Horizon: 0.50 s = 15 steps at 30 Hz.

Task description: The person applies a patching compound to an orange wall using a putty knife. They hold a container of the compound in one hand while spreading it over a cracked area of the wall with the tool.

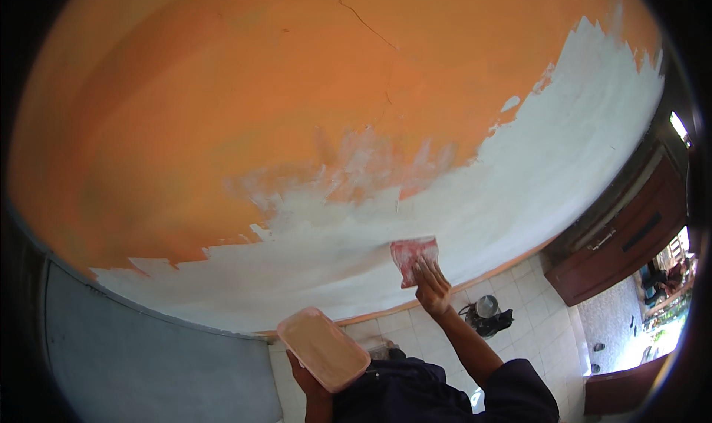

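Observation:
My right hand presses a square red flat spreader, smeared with pale material, against the white lower band of the wall. Above that band the wall is orange, with a thin crack and ragged, streaky edges where white meets orange. My left hand, low in the view, holds a shallow rectangular pink-rimmed tray of smooth beige paste, tilted near my body.
A grey panel or door stands at the left. Tiled floor runs below the wall, with a metal container and a dark object on it. At the right, brown doors frame an opening to bright paving outside.

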Available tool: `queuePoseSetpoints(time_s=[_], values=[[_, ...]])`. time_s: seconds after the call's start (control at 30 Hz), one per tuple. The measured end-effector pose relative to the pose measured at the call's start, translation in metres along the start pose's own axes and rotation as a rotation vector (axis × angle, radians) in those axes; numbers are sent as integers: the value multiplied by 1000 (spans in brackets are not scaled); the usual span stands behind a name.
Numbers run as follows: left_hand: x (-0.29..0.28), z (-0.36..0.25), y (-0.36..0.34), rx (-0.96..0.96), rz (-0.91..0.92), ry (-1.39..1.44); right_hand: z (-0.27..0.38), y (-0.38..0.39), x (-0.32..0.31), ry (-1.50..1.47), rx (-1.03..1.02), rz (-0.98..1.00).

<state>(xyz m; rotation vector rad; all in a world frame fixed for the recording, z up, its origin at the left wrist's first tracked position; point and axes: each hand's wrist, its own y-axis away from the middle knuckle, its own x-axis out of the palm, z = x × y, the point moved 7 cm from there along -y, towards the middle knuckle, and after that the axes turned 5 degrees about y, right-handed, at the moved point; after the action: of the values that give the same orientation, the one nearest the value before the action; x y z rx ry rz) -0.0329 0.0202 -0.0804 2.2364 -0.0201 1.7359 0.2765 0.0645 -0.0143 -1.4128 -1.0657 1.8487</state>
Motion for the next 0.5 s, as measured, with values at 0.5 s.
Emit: queuePoseSetpoints(time_s=[0.5], values=[[-4,-4,3,19,19,21,30,-133,-26,160,-223,-293]])
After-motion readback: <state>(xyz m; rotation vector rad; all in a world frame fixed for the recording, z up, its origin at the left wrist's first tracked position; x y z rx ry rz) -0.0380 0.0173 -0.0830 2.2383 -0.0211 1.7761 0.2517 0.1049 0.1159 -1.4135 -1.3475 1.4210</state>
